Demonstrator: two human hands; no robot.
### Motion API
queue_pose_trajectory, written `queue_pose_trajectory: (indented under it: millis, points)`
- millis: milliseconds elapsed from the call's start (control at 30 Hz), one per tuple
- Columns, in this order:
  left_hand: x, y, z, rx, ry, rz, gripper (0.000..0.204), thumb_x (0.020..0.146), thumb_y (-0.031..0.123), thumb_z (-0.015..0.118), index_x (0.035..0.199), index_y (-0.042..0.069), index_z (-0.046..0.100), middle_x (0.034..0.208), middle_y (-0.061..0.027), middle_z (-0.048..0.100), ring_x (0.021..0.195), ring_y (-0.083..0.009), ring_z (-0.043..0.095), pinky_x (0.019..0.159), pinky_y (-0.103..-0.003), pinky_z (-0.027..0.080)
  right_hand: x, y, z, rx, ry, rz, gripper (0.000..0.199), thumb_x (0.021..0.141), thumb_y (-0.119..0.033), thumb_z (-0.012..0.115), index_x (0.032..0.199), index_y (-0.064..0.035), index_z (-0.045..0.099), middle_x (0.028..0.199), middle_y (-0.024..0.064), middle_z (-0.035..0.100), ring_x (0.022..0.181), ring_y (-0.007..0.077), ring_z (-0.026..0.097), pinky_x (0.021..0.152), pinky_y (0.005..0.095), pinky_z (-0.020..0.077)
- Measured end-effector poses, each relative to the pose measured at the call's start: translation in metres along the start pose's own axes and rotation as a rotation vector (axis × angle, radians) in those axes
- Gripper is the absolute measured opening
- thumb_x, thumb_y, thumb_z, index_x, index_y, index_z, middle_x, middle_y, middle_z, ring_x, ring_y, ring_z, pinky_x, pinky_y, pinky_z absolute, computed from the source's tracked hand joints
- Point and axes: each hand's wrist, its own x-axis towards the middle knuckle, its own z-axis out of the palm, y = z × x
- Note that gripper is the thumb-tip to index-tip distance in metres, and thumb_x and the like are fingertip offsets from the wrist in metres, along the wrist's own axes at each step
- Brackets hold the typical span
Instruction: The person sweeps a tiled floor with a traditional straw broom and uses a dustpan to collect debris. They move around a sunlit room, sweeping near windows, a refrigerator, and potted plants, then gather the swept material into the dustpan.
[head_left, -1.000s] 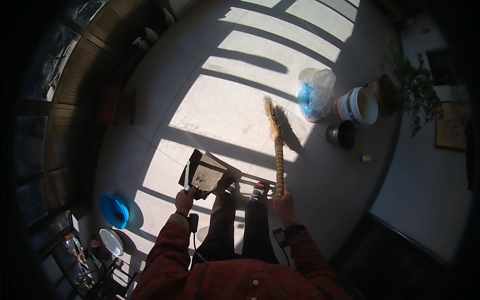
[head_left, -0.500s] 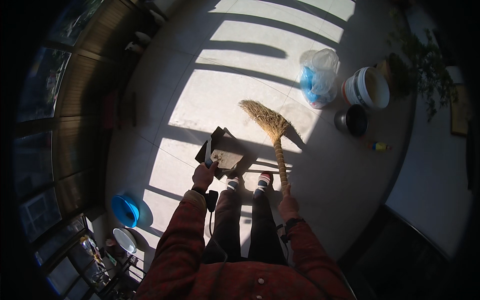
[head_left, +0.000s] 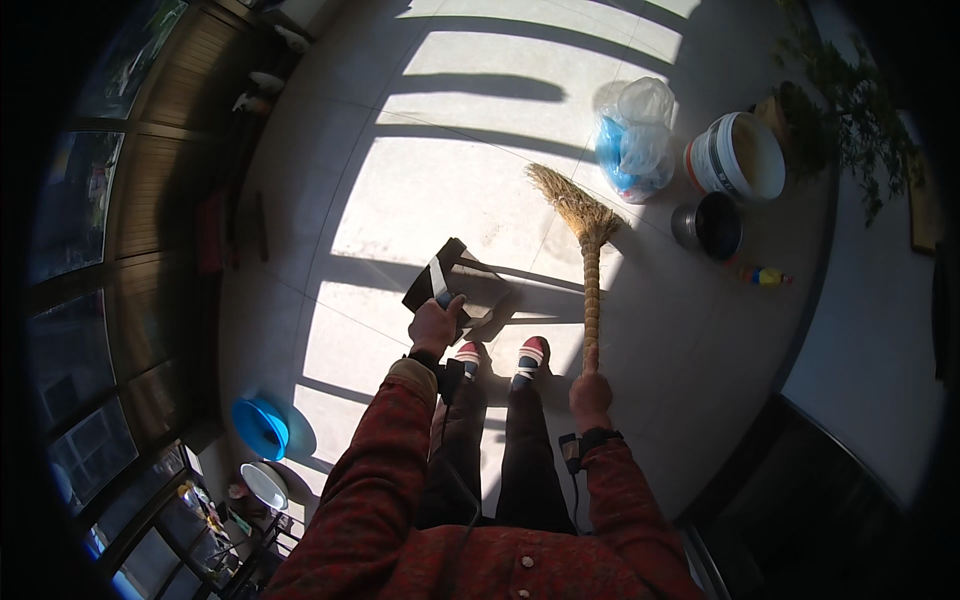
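A dark dustpan (head_left: 478, 294) with a light strip along its handle is gripped by my left hand (head_left: 434, 326), just ahead of my feet. Part of its pan lies in shadow, and what is in it cannot be made out. My right hand (head_left: 591, 399) is wrapped round the bound handle of a straw broom (head_left: 591, 290). The broom's bristles fan out away from me, toward the far left. A gap of floor separates broom and dustpan.
On the right stand a clear plastic bag with blue contents (head_left: 637, 145), a white bucket (head_left: 722, 160), a dark metal pot (head_left: 712, 226) and a small colourful bottle (head_left: 763, 274). Blue (head_left: 260, 428) and white basins (head_left: 264, 485) sit at lower left. Windowed wooden panels (head_left: 160, 200) line the left.
The broom has swung to the right, and its handle is more upright in view. My left hand and the dustpan have shifted slightly right, with the pan turned.
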Motion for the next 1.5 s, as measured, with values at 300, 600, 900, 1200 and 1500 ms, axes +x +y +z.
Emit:
queue_pose_trajectory:
  millis: [300,600,900,1200,1500]
  points:
    - [0.023,0.04,-0.001,0.032,0.004,0.023,0.072,0.082,0.068,0.05,0.09,-0.002,0.066,0.089,-0.0225,0.067,0.088,-0.0399,0.064,0.072,-0.048,0.05,-0.026,0.015,0.015,-0.214,-0.086,-0.14,0.074,0.084,-0.008,0.054,0.147,-0.0176,0.017,0.107,0.0201,0.059,0.086,0.0381,0.063,0.071,0.046,0.0543]
    - [0.022,0.033,-0.001,-0.011,0.007,0.047,0.071,0.083,0.066,0.052,0.087,-0.004,0.066,0.085,-0.025,0.066,0.085,-0.0406,0.064,0.069,-0.047,0.05,-0.109,0.06,-0.042,-0.044,-0.262,-0.267,0.063,0.082,-0.01,0.054,0.142,-0.0125,0.034,0.082,0.023,0.063,0.071,0.039,0.063,0.065,0.047,0.0515]
    - [0.028,0.001,0.011,-0.088,0.008,0.012,0.073,0.08,0.067,0.055,0.088,-0.004,0.066,0.087,-0.025,0.066,0.087,-0.0405,0.064,0.072,-0.047,0.05,-0.118,0.035,0.004,-0.005,-0.117,-0.223,0.066,0.08,-0.009,0.054,0.143,-0.0125,0.033,0.077,0.0212,0.064,0.07,0.0395,0.063,0.062,0.0485,0.0496]
    - [0.019,-0.083,-0.007,-0.197,-0.024,0.087,0.069,0.079,0.065,0.058,0.077,-0.004,0.068,0.074,-0.0249,0.065,0.077,-0.0399,0.065,0.067,-0.046,0.05,-0.177,0.061,-0.038,0.18,-0.084,-0.18,0.064,0.08,-0.01,0.054,0.141,-0.0086,0.035,0.082,0.0238,0.064,0.073,0.042,0.062,0.065,0.0484,0.0509]
    - [-0.006,-0.177,-0.003,-0.308,-0.01,-0.055,0.072,0.077,0.066,0.06,0.078,-0.006,0.065,0.074,-0.0248,0.065,0.077,-0.0387,0.065,0.067,-0.045,0.049,-0.115,0.029,-0.022,0.472,0.065,-0.18,0.065,0.08,-0.003,0.056,0.141,0.0004,0.031,0.118,0.0267,0.057,0.106,0.0368,0.059,0.087,0.0398,0.0491]
